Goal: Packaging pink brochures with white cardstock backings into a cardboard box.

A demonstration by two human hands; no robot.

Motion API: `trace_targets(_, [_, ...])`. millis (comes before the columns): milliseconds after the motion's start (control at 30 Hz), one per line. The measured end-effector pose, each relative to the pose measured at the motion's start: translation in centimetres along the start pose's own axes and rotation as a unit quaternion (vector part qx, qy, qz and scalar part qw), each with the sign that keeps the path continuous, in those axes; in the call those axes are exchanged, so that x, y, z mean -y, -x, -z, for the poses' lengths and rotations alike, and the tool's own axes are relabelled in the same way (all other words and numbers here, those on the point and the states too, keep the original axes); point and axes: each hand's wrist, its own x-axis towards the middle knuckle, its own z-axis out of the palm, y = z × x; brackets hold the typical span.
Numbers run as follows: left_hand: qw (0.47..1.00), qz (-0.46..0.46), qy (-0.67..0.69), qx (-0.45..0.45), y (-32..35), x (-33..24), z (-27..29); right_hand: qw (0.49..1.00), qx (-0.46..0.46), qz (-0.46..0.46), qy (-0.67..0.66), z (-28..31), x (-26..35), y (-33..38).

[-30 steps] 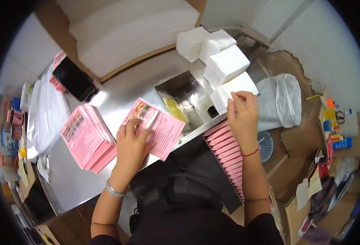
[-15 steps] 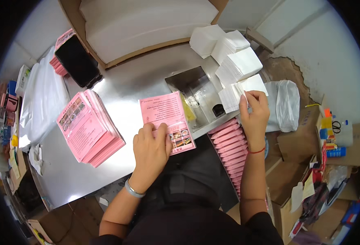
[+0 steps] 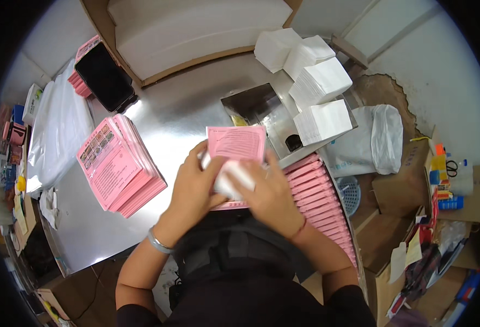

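Note:
In front of my body, at the table's near edge, I have a pink printed sheet [image 3: 236, 143] with a white paper napkin [image 3: 233, 181] lying against it. My left hand [image 3: 193, 177] grips the left side of the sheet and napkin, thumb on top. From the right, my right hand [image 3: 265, 192] closes on the napkin, its fingers blurred by motion. The sheet's lower part is mostly covered by napkin and hands. Further left lies a thick stack of matching pink sheets [image 3: 112, 163]. Several stacks of white napkins [image 3: 324, 122] stand at the right.
A metal table [image 3: 104, 234] has a recessed opening [image 3: 259, 109] ahead. Pink packets [image 3: 321, 201] fill a box by my right forearm. A phone [image 3: 105, 76] leans at the far left beside clear plastic bags [image 3: 57, 131]. A large carton [image 3: 196, 62] stands behind; a white sack [image 3: 368, 141] lies right.
My right hand has come from the napkin stack to the pink sheet, and a white napkin is now there. My left hand has lifted its grip to the sheet's left side.

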Motion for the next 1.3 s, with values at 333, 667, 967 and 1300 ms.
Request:
trace_targets(333, [0.981, 0.155, 0.044, -0.104, 2.4, -0.1, 4.0, 0.982, -0.097, -0.163, 0.01, -0.6, -8.0, -4.1])
trace_targets(667, [0.944, 0.162, -0.042, -0.284, 4.7, 9.9, 8.1, 0.955, -0.188, -0.223, 0.061, 4.0, -9.1, -0.1])
trace_targets(967, [0.995, -0.054, -0.011, -0.087, 0.7, -0.2, -0.4, 0.974, -0.147, -0.17, 0.038, 6.7, -11.8, 0.8])
trace_targets(1300, [0.997, 0.062, -0.041, -0.012, 0.8, -0.6, 0.1, 0.998, 0.001, 0.015, -0.056, -0.8, -0.8, -0.8])
